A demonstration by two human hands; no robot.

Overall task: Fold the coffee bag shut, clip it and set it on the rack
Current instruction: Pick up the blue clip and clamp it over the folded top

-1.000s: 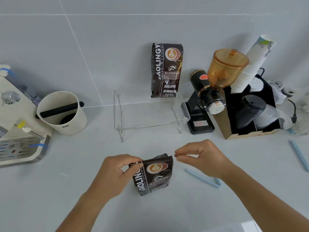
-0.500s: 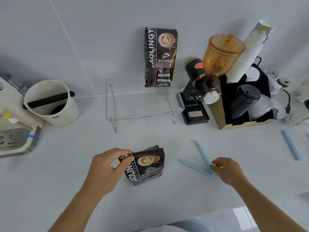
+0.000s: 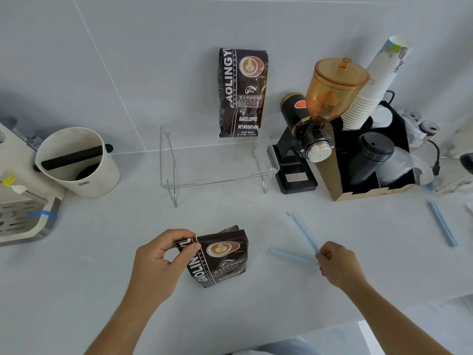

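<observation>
Coffee bag (image 3: 218,258) is held folded on the counter (image 3: 102,265).
Its top corner is pinched by the left hand (image 3: 158,262); the blue clip (image 3: 303,240) is pinched by the right hand (image 3: 339,265).

Two coffee bags (image 3: 220,258) (image 3: 242,92), two blue clips (image 3: 304,233) (image 3: 441,222), one clear rack (image 3: 215,180), one grinder (image 3: 314,124), one knock box (image 3: 76,162)

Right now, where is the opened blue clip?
In the head view, the blue clip lies on the counter right of the folded coffee bag, its hinge at the right hand.
</observation>
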